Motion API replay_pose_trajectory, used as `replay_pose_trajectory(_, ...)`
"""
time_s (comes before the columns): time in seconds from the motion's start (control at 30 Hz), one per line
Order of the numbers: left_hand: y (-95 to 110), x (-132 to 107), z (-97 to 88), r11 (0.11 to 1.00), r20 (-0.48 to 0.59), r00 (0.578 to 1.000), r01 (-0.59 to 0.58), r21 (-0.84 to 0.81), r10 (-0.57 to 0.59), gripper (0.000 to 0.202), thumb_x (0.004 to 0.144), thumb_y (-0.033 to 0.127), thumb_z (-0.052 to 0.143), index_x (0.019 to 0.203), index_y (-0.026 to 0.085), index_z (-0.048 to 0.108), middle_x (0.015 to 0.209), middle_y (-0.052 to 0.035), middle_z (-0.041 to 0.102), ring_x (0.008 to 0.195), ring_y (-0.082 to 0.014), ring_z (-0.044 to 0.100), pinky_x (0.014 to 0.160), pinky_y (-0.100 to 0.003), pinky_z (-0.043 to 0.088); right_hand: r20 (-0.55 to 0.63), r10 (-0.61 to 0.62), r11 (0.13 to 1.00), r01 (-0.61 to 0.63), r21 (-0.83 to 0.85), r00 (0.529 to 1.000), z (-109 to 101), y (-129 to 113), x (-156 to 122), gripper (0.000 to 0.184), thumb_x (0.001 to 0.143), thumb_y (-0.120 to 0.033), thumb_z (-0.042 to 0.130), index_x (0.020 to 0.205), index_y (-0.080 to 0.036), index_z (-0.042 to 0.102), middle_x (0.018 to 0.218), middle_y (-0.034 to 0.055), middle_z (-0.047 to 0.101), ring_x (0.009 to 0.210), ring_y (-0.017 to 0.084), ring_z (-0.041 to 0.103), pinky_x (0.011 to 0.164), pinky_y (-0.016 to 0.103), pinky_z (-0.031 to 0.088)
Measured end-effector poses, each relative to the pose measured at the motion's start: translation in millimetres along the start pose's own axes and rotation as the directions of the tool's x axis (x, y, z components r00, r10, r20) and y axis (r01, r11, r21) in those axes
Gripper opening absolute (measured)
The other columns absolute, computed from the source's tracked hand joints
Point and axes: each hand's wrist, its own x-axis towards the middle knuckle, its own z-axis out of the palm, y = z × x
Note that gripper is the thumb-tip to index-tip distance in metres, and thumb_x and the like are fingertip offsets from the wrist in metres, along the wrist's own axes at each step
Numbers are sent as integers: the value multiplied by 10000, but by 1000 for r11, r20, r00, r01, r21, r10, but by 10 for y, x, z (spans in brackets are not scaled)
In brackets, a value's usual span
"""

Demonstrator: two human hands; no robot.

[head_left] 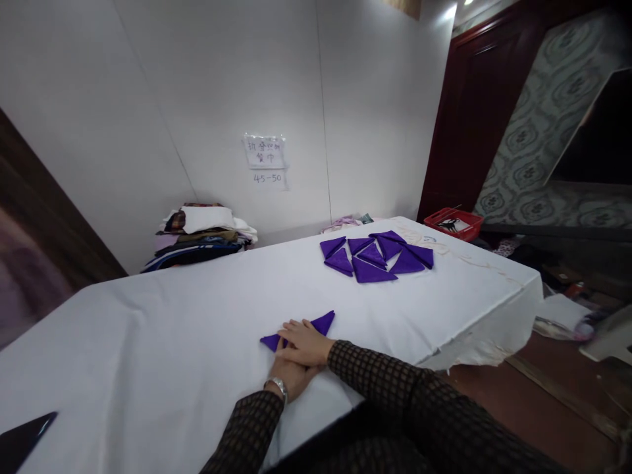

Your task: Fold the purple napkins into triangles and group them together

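Note:
A purple napkin (323, 323) folded into a triangle lies near the front of the white-clothed table, its two side points showing past my hands. My right hand (307, 343) rests flat across my left hand, its outstretched fingers over the middle of the napkin. Beneath it, my left hand (291, 376), with a silver watch at the wrist, is pressed on the cloth. The right hand covers most of the left fingers; what shows of them lies flat. Further back on the right is a group of several purple folded triangular napkins (374, 271), lying close together.
The white tablecloth (197, 342) has light creases. A dark flat object (24, 438) lies at the near left corner. Piled clothes (205, 234) stand behind the table by the wall. A red basket (454, 224) sits beyond the far right end. The table's edge drops off at right.

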Motion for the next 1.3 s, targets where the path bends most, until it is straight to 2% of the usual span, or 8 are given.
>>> replay_pose_trajectory(0.3, -31, -13, -5, 995, 208, 973, 90, 51, -99, 810, 807, 681, 319, 1421, 153, 282, 1464, -131, 321, 1367, -306, 211, 1096, -544, 109, -65, 316, 935, -323, -146, 946, -91, 487, -176, 693, 886, -630, 270, 1396, -168, 346, 1473, 136, 292, 1371, 281, 178, 1091, 495, 93)
replay_pose_trajectory(0.53, -9, -34, -48, 994, 244, 964, 110, 12, -110, 824, 794, 683, 348, 1428, 164, 265, 1477, -118, 293, 1386, -297, 157, 1104, -544, 107, -36, 347, 915, -346, -206, 937, -149, 631, -229, 662, 899, -616, 241, 1403, -197, 332, 1497, 104, 243, 1382, 259, 141, 1090, 486, 81)
replay_pose_trajectory(0.7, -85, 120, -270, 968, 285, 946, 200, -149, -151, 575, 872, 557, 324, 1326, 232, 458, 1391, -69, 454, 1319, -240, 345, 1080, -466, 256, -55, 319, 919, -323, -226, 946, -135, 622, -238, 643, 906, -596, 251, 1392, -186, 344, 1490, 117, 259, 1377, 274, 152, 1087, 493, 94)
replay_pose_trajectory(0.8, -227, 272, -345, 944, 205, 951, 269, -189, -230, 478, 919, 456, 270, 1146, 225, 622, 1245, -60, 595, 1183, -195, 504, 1022, -366, 353, -61, 310, 917, -315, -246, 949, -137, 622, -241, 640, 904, -594, 267, 1390, -184, 343, 1484, 125, 272, 1373, 280, 163, 1084, 497, 101)
replay_pose_trajectory(0.9, -396, 341, -280, 939, 142, 931, 343, -30, -336, 458, 907, 403, 331, 1237, 178, 554, 1354, -98, 494, 1274, -234, 406, 1063, -440, 276, -65, 318, 911, -324, -257, 946, -136, 623, -238, 656, 890, -609, 296, 1391, -187, 340, 1483, 126, 274, 1371, 282, 167, 1084, 500, 105)
replay_pose_trajectory(1.0, -553, 287, -170, 933, 205, 910, 348, 95, -360, 485, 906, 355, 327, 1362, 209, 407, 1468, -68, 320, 1370, -253, 230, 1088, -529, 157, -62, 321, 911, -326, -251, 945, -134, 625, -235, 666, 885, -621, 298, 1394, -192, 337, 1487, 122, 266, 1372, 283, 164, 1085, 504, 105)
replay_pose_trajectory(1.13, -766, 128, -112, 900, 256, 864, 404, 164, -434, 500, 917, 333, 265, 1405, 238, 319, 1502, -33, 234, 1393, -240, 153, 1089, -540, 129, -59, 321, 918, -326, -228, 945, -143, 624, -235, 691, 879, -643, 272, 1394, -188, 340, 1487, 122, 264, 1372, 285, 164, 1089, 505, 101)
replay_pose_trajectory(1.3, -953, -19, -101, 846, 229, 817, 487, 216, -529, 519, 923, 310, 186, 1431, 220, 246, 1518, -18, 179, 1398, -217, 129, 1088, -530, 138, -65, 320, 923, -326, -206, 945, -156, 609, -240, 697, 878, -649, 257, 1391, -186, 346, 1485, 126, 269, 1371, 289, 169, 1090, 513, 100)
